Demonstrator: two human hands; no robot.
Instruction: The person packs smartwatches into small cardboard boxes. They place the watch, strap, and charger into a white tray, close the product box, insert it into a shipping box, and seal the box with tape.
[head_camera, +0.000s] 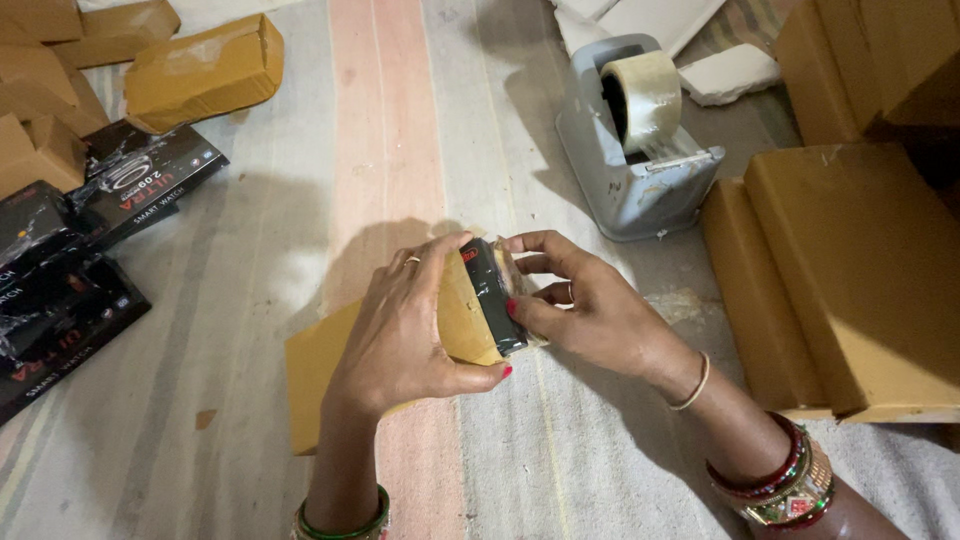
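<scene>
A small black box (495, 292) is partly wrapped in brown paper (312, 372), which spreads out to the lower left on the cloth. My left hand (400, 330) grips the wrapped side of the box from above, thumb under its near edge. My right hand (585, 300) holds the box's bare black end, fingers curled around it with a strip of clear tape by the fingertips. Both hands hold the box just above the striped cloth.
A grey tape dispenser (632, 150) with a roll of clear tape stands behind my right hand. Brown wrapped packages (850, 270) are stacked at the right, more (200, 68) at the upper left. Black printed boxes (90, 250) lie at the left.
</scene>
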